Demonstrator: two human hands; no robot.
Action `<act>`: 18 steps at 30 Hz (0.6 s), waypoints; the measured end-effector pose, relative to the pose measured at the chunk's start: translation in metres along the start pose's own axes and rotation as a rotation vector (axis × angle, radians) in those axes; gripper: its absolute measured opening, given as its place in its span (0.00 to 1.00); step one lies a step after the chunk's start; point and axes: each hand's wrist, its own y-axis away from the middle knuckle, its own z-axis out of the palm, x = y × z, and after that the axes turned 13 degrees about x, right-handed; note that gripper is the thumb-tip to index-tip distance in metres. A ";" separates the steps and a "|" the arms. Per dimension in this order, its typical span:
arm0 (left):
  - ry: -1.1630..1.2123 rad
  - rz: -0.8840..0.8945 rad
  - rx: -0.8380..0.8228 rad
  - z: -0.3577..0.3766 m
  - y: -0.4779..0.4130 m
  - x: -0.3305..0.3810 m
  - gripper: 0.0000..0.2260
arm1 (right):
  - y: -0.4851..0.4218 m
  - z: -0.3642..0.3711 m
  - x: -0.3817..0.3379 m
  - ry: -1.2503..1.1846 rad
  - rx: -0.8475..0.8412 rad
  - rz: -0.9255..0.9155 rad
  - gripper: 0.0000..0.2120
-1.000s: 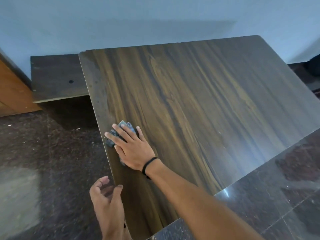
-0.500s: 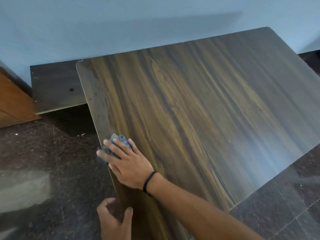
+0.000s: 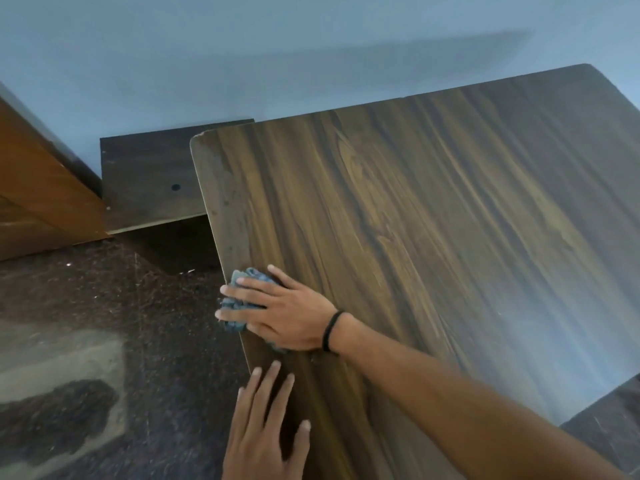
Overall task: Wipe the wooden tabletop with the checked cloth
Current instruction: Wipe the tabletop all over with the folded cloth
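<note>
A brown wood-grain tabletop [image 3: 433,220] fills the right half of the head view. Its left edge strip looks dusty and grey. My right hand [image 3: 280,313], with a black band on the wrist, presses a bunched blue-grey checked cloth [image 3: 242,289] flat onto the tabletop's left edge; part of the cloth hangs past the edge and most of it is hidden under my fingers. My left hand [image 3: 266,431] lies flat with spread fingers on the tabletop near the front left edge, just below the right hand.
A dark speckled stone floor [image 3: 104,323] lies to the left, with a pale dusty patch at the lower left. A dark wooden panel [image 3: 152,178] with a small hole leans on the blue wall behind. An orange-brown wooden door [image 3: 38,202] stands at far left.
My right hand has slid the cloth leftward to the table's left edge. My left hand has opened from a loose curl and now lies flat on the tabletop. The view has shifted left.
</note>
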 end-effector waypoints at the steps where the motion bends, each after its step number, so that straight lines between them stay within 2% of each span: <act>1: -0.027 0.001 -0.077 0.000 -0.007 0.000 0.35 | -0.012 -0.004 0.010 0.015 -0.001 0.024 0.26; 3: -0.156 0.035 -0.185 0.006 -0.022 -0.004 0.44 | -0.041 -0.010 0.020 0.021 0.009 0.188 0.26; 5: -0.233 0.062 -0.268 0.005 -0.029 -0.005 0.47 | -0.056 -0.008 0.017 0.010 0.029 0.308 0.25; 6: -0.251 0.076 -0.261 0.006 -0.030 -0.005 0.49 | -0.053 -0.004 0.014 -0.005 0.031 0.294 0.26; 10: -0.252 0.084 -0.337 -0.008 -0.033 0.009 0.50 | -0.035 -0.004 0.026 0.002 -0.007 0.025 0.25; 12: -0.300 0.086 -0.269 -0.003 -0.043 0.006 0.56 | -0.061 -0.010 0.044 0.019 0.001 0.118 0.25; 15: -0.286 0.009 -0.298 0.004 -0.057 -0.001 0.54 | -0.094 -0.011 0.058 -0.008 0.018 0.361 0.25; 18: -0.294 -0.006 -0.241 -0.008 -0.084 -0.005 0.54 | -0.083 -0.009 0.076 -0.002 -0.024 0.226 0.25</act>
